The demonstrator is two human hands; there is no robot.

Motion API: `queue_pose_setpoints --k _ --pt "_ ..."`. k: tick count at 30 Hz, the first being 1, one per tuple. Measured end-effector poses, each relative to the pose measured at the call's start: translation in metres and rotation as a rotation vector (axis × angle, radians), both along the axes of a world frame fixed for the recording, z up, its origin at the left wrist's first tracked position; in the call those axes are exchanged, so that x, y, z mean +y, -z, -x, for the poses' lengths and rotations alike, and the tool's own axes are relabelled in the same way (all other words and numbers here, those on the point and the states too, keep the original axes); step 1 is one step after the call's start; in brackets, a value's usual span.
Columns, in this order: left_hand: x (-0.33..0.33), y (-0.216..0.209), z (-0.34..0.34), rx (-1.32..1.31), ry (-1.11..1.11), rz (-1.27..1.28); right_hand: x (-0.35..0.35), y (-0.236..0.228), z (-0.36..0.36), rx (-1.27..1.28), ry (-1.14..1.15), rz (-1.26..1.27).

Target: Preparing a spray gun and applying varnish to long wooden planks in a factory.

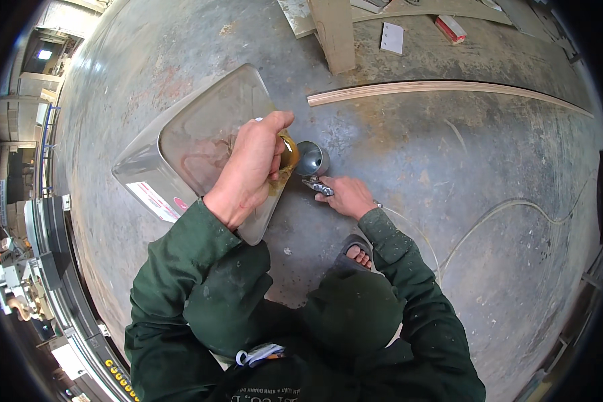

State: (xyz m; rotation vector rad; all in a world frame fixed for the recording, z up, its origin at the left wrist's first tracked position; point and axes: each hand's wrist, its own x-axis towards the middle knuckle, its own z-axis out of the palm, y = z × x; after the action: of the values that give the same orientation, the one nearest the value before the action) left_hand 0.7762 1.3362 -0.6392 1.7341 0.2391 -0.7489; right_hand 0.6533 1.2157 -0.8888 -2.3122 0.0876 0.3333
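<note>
A large square metal tin lies tilted on the left, its top toward the right. My left hand is closed on it at the top, beside the opening, which is stained yellow-brown. Just right of that opening is an open round metal cup on a spray gun. My right hand grips the spray gun below the cup. The opening and the cup's rim look very close; whether they touch I cannot tell. My left fingers are partly hidden behind the hand.
A thin pale hose runs from near my right hand across the concrete floor. Ahead lie a long wooden strip, a white card and a red-and-white box by a wooden post. My sandalled foot is close below.
</note>
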Motion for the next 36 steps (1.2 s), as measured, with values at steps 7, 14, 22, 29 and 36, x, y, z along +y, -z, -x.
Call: queue_pose_setpoints --k 7,14,22,29,36 --pt "-0.0025 0.0020 0.0006 0.008 0.010 0.003 0.0027 0.0008 0.0030 0.002 0.010 -0.025" --pt "-0.0019 0.0047 0.0029 0.011 0.018 -0.001 0.0056 0.0018 0.0041 0.020 0.013 -0.041" --pt "-0.0004 0.0063 0.0025 0.026 0.018 0.014 0.0061 0.0063 0.0062 0.016 0.021 -0.051" --pt "-0.0007 0.0074 0.0025 0.028 0.025 0.024 0.0069 0.0075 0.0076 0.013 0.034 -0.069" --pt "-0.0005 0.0068 0.0029 0.028 0.021 0.028 0.0083 0.0073 0.0083 0.008 0.039 -0.069"
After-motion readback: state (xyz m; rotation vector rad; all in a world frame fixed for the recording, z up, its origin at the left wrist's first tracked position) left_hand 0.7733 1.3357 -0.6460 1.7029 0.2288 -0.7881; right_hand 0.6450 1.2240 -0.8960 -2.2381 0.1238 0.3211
